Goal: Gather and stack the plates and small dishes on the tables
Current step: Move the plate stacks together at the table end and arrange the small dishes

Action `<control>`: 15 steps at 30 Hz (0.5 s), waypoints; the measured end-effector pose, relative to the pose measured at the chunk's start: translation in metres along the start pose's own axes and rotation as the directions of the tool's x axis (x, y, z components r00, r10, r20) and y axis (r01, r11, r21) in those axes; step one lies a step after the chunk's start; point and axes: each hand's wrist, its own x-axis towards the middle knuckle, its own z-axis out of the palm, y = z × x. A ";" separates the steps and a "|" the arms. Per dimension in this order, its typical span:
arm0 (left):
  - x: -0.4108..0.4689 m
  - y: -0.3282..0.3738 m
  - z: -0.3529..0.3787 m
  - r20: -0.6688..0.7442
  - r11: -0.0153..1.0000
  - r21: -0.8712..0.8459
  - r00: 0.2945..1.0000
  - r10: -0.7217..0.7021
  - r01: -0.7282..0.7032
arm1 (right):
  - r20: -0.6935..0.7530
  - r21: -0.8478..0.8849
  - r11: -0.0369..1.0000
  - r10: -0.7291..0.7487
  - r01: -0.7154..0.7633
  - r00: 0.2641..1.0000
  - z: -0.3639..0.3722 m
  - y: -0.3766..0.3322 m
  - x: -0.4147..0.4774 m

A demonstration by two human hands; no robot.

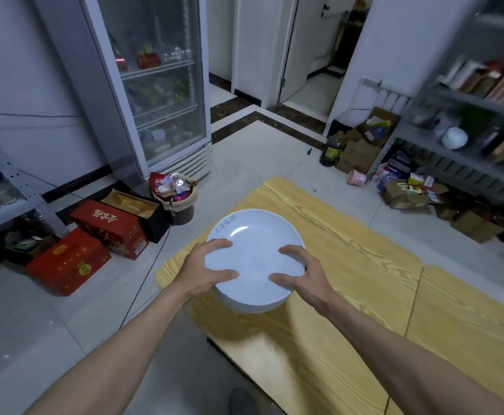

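View from my head, looking down. The wooden table (364, 265) fills the lower right, its rounded corner toward the tiled floor (259, 163). Over that corner I hold the white plate (253, 253), which by the shadow beneath it I judge to be lifted clear of the tabletop; whether further plates sit under it I cannot tell. My left hand (202, 271) grasps its left rim and my right hand (303, 275) its right rim, fingers and thumb of each curled onto the upper face. Hazards, as I judge them: the plate hangs close to the table edge, so a slip would drop it onto hard tile; the glaze looks smooth and my hold is at the rim only, so a tilt or a loosened hand could let it slide out; set down too fast on the wood or on another dish, it could chip. Containers, largest first: the glass-door fridge (155, 85) holds red cans and blurred bottles on wire racks; the metal shelf (469, 100) at right carries packets and a white round object; the red boxes (107, 224) on the floor are closed, contents hidden; the open cartons (406, 196) under the shelf hold mixed packets; the bin (181, 215) by the fridge is heaped past its rim with wrappers; the bottle (331, 151) holds dark liquid; the pink cup (356, 177) lies on its side, contents not visible
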 end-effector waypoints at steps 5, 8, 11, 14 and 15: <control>-0.020 0.035 0.011 0.126 0.995 0.003 0.987 0.098 -0.100 | -0.150 0.014 1.000 0.021 -0.019 0.988 -0.017 -0.018 -0.061; -0.034 0.054 0.029 0.192 0.990 -0.036 0.971 0.139 -0.135 | -0.235 0.025 0.999 0.031 -0.026 0.971 -0.031 -0.024 -0.101; -0.048 0.074 0.056 0.276 0.985 -0.078 0.946 0.167 -0.151 | -0.319 0.021 0.998 0.056 -0.052 0.946 -0.051 -0.023 -0.140; -0.061 0.092 0.092 0.363 0.979 -0.111 0.910 0.200 -0.171 | -0.415 0.025 0.998 0.067 -0.063 0.907 -0.077 -0.019 -0.181; -0.065 0.098 0.104 0.388 0.978 -0.119 0.899 0.203 -0.170 | -0.441 0.028 0.997 0.072 -0.066 0.894 -0.085 -0.018 -0.195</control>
